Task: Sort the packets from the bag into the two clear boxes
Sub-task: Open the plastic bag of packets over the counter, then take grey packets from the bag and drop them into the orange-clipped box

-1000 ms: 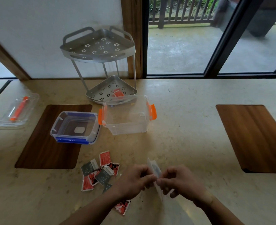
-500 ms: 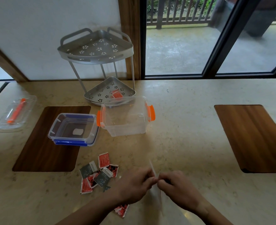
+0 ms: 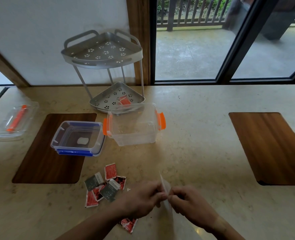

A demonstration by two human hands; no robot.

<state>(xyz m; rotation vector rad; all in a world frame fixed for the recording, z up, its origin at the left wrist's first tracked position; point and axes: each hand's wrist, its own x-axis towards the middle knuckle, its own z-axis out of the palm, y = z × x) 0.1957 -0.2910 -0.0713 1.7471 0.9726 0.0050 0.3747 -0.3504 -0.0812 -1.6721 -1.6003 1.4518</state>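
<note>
**Pinching the clear bag, with the packets lying just to the left**

Spanning the whole view, the bench (image 3: 186,110) carries everything. Two dark wooden mats (image 3: 47,149) sit on it, one far left and one far right, and a metal corner rack (image 3: 105,56) stands at the far edge by the wall. The two clear boxes sit side by side in the middle distance — the blue-clipped box (image 3: 77,137) on the left mat's corner, the orange-clipped box (image 3: 134,125) just to its right, both open.

Nearer, a loose pile of packets (image 3: 105,184), red ones and grey ones overlapping, lies on the bench just left of the hands; one more red packet (image 3: 128,224) peeks out below the left wrist. Both hands meet at a thin clear bag (image 3: 165,186), which stands on edge with its long axis running near to far. The left hand (image 3: 143,200) and the right hand (image 3: 191,203) each close a narrow grip on it, fingertips almost touching.

The pile lies left of the grip, so the left hand is the nearer one — and the boxes lie beyond the pile, further from the person.
</note>
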